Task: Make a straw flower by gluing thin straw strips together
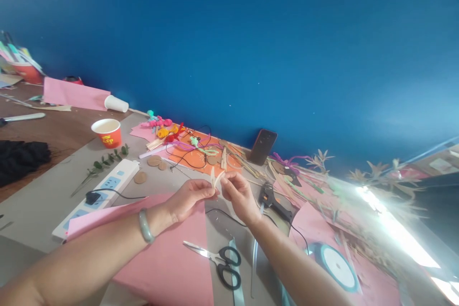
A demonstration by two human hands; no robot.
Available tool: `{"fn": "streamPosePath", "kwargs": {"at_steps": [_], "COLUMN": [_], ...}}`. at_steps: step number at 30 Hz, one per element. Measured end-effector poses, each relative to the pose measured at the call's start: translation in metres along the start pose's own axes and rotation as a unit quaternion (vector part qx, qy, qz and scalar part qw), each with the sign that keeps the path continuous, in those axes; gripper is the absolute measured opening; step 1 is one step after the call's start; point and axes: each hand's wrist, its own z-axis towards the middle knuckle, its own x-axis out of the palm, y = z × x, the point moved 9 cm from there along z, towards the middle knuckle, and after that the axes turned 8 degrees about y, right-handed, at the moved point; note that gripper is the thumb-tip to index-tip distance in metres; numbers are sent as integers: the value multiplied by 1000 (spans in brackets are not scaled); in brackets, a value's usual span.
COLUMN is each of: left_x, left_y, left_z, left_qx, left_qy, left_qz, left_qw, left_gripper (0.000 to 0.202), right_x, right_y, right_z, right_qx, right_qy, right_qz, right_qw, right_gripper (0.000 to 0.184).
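Note:
In front of me a small pale, straw-coloured strip (213, 179) rises in a V shape between my fingertips. My left hand (190, 196) pinches its lower end between thumb and fingers. With thumb and forefinger, my right hand (239, 195) grips the strip's right-hand tip. What the strip is made of, I cannot tell. Black-handled scissors (217, 259), blades slightly apart, lie below my hands, partly over a pale blue ribbon (237, 291). Pink paper (168, 263) spreads beneath my left forearm. Beside my right wrist rests a black glue gun (274, 202).
A white power strip (120, 174), a eucalyptus-like sprig (103, 160) and a red paper cup (107, 132) are on the left. Behind my hands, black cords cross orange paper (190, 158). A phone (263, 147) leans against the blue wall (229, 48). At right lies a ribbon spool (337, 267).

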Motion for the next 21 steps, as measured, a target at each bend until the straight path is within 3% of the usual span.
{"fn": "streamPosePath", "kwargs": {"at_steps": [4,8,14,21], "left_x": [-2,-1,-4,-1], "left_y": [-10,-12,-4,5], "left_z": [0,-1,1,1], "left_qx": [32,42,16,-27], "left_qy": [-10,-5,-17,22], "left_qz": [105,129,-1,-101], "left_qw": [994,991,1000,994], "left_gripper": [14,13,12,12], "right_x": [4,4,0,-7], "right_y": [-8,-11,-8,0], "right_z": [-2,-3,-2,-1], "right_qx": [40,45,40,-4], "right_qy": [15,11,2,40], "right_qz": [44,42,79,74], "right_qw": [998,998,996,996], "right_gripper": [24,21,19,15]}}
